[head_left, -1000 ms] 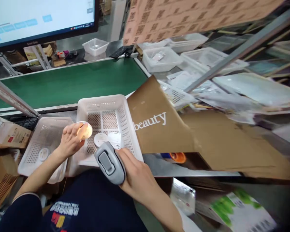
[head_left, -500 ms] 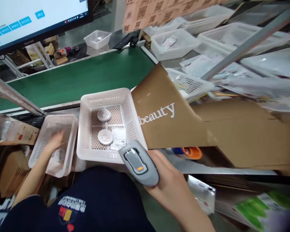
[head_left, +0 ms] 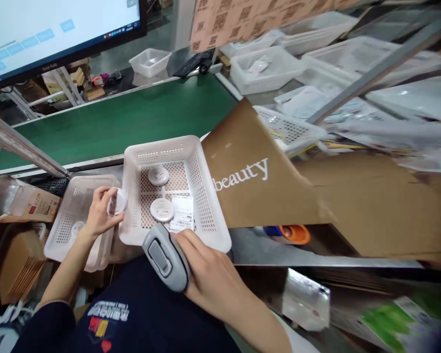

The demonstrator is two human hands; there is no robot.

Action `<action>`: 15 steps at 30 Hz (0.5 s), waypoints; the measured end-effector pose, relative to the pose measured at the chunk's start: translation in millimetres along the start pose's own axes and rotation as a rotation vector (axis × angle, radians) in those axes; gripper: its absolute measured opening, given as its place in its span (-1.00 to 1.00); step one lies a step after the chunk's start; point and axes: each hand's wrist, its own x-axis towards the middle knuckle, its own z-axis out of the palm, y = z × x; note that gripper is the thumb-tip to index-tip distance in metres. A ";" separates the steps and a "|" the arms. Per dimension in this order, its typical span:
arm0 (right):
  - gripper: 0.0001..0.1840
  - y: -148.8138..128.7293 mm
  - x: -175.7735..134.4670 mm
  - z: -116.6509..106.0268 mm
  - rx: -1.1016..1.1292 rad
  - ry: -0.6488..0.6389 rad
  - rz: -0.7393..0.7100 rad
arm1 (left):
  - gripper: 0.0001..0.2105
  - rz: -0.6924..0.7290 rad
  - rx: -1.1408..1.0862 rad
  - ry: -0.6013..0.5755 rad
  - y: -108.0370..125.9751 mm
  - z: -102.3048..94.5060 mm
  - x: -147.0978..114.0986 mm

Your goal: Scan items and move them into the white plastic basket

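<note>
While our left hand (head_left: 97, 215) pinches a small round white plastic disc (head_left: 118, 201) between thumb and fingertips, we hold it upright just over the gap between two baskets, near the left wall of the white perforated plastic basket (head_left: 206, 206). Our right hand (head_left: 206, 272) wraps its fingers shut around a grey handheld barcode scanner (head_left: 165, 257), whose head sits at the near rim of that basket. Inside the basket lie two more round white discs (head_left: 161, 209) and a printed white paper slip (head_left: 182, 215), with bare mesh floor open to their left and right. To the left, a second white mesh basket (head_left: 64, 230) sits edge to edge with the first and holds another disc (head_left: 77, 228). A brown cardboard flap printed "beauty" (head_left: 250, 176) leans against the first basket's right wall, closing off that side. Beyond the far rims runs the green conveyor belt (head_left: 113, 122), broad and open, under a large computer monitor (head_left: 51, 29). More white baskets and clear bags crowd the right.
</note>
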 end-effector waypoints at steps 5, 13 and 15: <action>-0.53 -1.0 -1.2 -2.8 -0.123 -0.060 0.203 | -0.29 0.399 -0.130 -0.165 85.4 41.5 46.2; -0.58 38.2 -50.1 -11.2 -0.049 0.112 0.304 | -0.40 -0.140 0.043 -0.166 -38.3 18.4 31.8; -0.59 46.7 -53.2 -11.4 -0.017 0.143 0.257 | -0.44 -0.428 0.156 -0.275 -90.6 5.9 -2.3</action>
